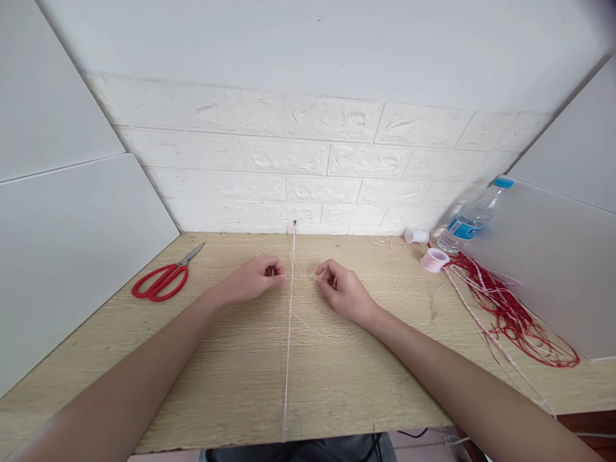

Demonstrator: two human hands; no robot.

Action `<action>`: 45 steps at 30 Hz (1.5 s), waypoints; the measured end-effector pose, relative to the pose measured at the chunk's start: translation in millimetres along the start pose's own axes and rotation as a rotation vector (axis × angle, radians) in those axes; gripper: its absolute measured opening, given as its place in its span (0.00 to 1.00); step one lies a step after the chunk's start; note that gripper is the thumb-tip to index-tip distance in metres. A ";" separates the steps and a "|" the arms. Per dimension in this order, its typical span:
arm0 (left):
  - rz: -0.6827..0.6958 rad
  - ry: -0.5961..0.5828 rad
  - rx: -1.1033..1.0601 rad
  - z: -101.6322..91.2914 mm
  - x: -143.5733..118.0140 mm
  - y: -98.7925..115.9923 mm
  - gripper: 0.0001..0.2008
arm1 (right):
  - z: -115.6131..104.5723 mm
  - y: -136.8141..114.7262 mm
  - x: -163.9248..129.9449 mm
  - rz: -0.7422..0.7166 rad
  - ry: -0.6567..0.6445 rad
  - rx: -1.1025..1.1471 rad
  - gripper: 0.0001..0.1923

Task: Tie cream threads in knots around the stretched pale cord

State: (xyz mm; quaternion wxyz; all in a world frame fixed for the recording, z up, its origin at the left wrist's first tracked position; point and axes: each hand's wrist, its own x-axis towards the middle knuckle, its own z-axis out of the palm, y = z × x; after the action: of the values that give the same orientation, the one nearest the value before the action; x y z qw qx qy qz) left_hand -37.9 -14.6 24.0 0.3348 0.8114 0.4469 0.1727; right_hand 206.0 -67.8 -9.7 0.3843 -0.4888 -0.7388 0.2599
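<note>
A pale pink cord (289, 346) runs from a small dark hole at the foot of the wall, down the tabletop to its front edge. Its upper part looks thicker and braided. My left hand (262, 277) is just left of the cord, thumb and fingertips pinched together. On the other side, my right hand (341, 287) is pinched too, apart from the cord. A thin thread stretches across the cord between both sets of fingertips. Another fine thread (317, 332) leaves the cord lower down and loops rightward toward my right wrist.
Red-handled scissors (163, 281) lie at the left. On the right are a pink thread spool (435, 260), a white spool (416, 235), a leaning water bottle (466, 224) and a heap of red cords (510, 308). White panels flank the table.
</note>
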 end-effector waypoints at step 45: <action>-0.103 0.518 -0.982 -10.8 4.1 10.5 0.12 | -4.0 -16.9 -3.7 0.070 -0.024 0.453 0.13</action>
State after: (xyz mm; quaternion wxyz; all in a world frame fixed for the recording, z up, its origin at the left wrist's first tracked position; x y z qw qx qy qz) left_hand -35.6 -10.9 38.9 0.5607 0.4683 0.4206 0.5380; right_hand 201.3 -77.8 4.3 0.4663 -0.4123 -0.6487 0.4379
